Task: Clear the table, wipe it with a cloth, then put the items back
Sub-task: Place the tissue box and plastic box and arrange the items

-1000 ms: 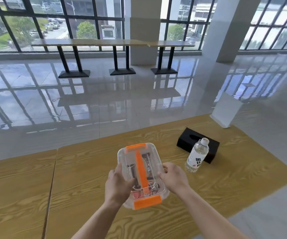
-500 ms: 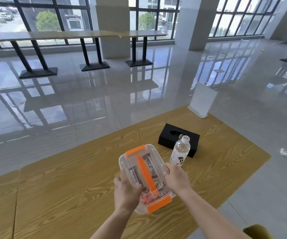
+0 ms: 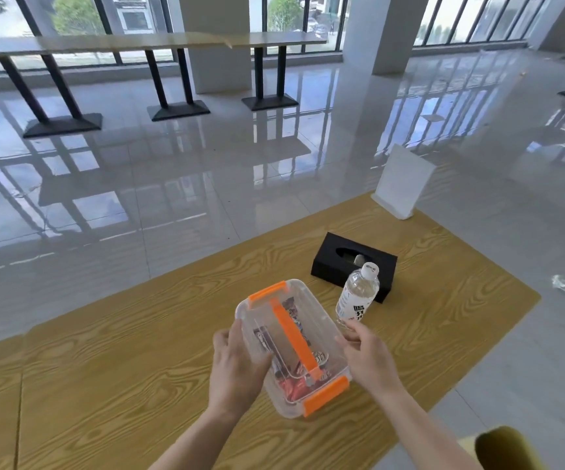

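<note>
A clear plastic box (image 3: 311,320) with an orange handle and orange clips, snack packets inside, is held above the wooden table (image 3: 138,368). My left hand (image 3: 237,364) grips its left side and my right hand (image 3: 369,357) grips its right side. Just right of the box a water bottle (image 3: 357,293) stands upright on the table. Behind the bottle lies a black tissue box (image 3: 338,256). A white sign stand (image 3: 401,183) stands at the table's far right corner.
The table's right edge runs diagonally close to my right arm. A yellow object (image 3: 508,449) shows at the bottom right. A crumpled scrap (image 3: 560,283) lies on the glossy floor to the right. Long tables on black legs (image 3: 172,79) stand by the windows.
My view has swung to the right and down, so the table items sit more central. The box stays held in both hands, tilted slightly more to the right.
</note>
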A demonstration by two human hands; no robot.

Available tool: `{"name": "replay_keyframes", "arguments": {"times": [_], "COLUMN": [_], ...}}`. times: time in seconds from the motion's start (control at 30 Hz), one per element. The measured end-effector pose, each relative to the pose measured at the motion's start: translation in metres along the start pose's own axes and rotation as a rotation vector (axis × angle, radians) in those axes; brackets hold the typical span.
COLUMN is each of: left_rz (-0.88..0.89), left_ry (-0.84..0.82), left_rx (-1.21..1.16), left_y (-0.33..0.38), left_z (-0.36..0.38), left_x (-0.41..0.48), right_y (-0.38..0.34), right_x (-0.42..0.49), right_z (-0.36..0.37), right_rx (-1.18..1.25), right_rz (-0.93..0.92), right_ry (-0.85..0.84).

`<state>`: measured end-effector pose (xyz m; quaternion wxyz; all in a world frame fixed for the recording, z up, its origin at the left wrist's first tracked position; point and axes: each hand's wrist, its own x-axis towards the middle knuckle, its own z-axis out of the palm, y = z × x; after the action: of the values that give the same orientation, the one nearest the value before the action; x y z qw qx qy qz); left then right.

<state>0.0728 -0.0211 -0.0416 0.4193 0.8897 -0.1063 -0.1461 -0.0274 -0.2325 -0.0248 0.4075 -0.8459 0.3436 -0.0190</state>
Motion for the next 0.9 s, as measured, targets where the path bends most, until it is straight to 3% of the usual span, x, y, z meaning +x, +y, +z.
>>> {"name": "replay_keyframes", "arguments": {"times": [0.13,0.37,0.57,0.73,0.9], "left_rz": [0.089,0.063,0.07,0.222,0.254], "left_ry": [0.042,-0.19,-0.149,-0.138,-0.166], "left_rx": [0.2,0.277,0.292,0.394,0.473], "left_y": [0.005,0.012,0.013,0.021,0.031], "left_z": [-0.008,0.0,0.01,0.014,0.024], "left_x": [0.045,0.086,0.081,0.078,0.081], "right_y": [0.016,0.019,0.024,0.03,0.033], "right_x": [-0.016,-0.02,-0.02,-0.025,-0.026], "right_z": [-0.004,0.007,0.001,-0.003,-0.006], "right_rx": [0.035,0.038,0.098,0.163,0.178], "right_rz": [0.059,0.058,0.075,0.079,0.074], "right_ry": [-0.008,0.031,0.07,0.082,0.113]}}
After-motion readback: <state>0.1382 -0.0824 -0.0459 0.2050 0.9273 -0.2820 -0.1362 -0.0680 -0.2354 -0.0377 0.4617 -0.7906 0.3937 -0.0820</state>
